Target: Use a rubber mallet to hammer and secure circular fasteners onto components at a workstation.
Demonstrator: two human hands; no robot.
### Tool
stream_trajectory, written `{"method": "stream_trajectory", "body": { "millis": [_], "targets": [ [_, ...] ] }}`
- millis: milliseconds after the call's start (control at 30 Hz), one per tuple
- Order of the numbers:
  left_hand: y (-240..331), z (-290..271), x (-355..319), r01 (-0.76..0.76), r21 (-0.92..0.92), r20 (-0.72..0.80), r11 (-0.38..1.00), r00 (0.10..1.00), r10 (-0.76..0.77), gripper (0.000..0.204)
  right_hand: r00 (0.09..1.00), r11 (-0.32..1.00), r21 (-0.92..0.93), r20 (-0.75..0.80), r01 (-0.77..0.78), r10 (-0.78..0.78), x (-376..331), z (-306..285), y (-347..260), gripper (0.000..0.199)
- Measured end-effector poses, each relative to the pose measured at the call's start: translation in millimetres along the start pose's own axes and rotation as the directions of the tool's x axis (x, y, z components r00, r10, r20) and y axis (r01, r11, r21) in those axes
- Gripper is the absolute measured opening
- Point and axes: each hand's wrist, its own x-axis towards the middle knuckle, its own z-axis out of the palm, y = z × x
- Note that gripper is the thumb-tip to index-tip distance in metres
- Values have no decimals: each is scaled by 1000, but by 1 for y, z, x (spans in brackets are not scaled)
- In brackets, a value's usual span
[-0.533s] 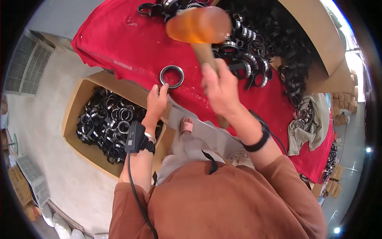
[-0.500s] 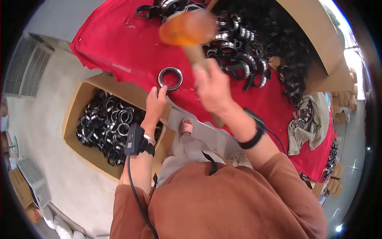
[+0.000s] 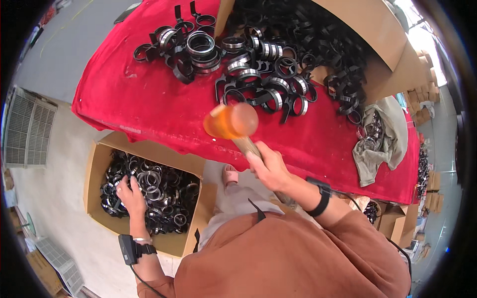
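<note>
Grasping a mallet with a translucent amber head and a pale wooden handle [image 3: 231, 121], the right hand [image 3: 271, 166] has its fingers wrapped around the handle. The mallet's head is over the red-cloth-covered table [image 3: 164, 107], between the near edge and the ring piles; it is slightly blurred, and the handle slants back across the near edge toward the body. The left hand [image 3: 130, 196] is down in an open brown cardboard box on the floor [image 3: 164, 153], beside the table's near edge toward its left corner. Its thumb and fingers are parted, with the tips at a heap of round black-and-silver rings [image 3: 149, 180]; I cannot tell whether they pinch one.

On the table, a cluster of black-and-silver rings with flat black tabs [image 3: 206, 64] lies toward the far edge, left of the middle, some of them stacked. Just right of it, a wider spread of similar rings [image 3: 271, 51] lies before a large open cardboard carton [image 3: 362, 15] along the far edge. Dark black parts [image 3: 308, 30] are piled inside the carton. Near the table's right edge, a crumpled grey-green cloth [image 3: 365, 164] surrounds more silver rings [image 3: 372, 129]. Below the near edge, a pink sandal [image 3: 230, 175] shows on one foot.
</note>
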Motion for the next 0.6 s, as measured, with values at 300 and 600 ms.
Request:
{"method": "stream_trajectory", "body": {
  "millis": [300,600],
  "targets": [
    [272,117,121,-480,-135,223,867,838,499,28,995,996,24,63,-85,83,-15,-12,49,37],
    [294,130,141,-467,-161,56,870,875,480,29,992,984,137,-21,-119,122,31,-19,68,41]
  ]
}}
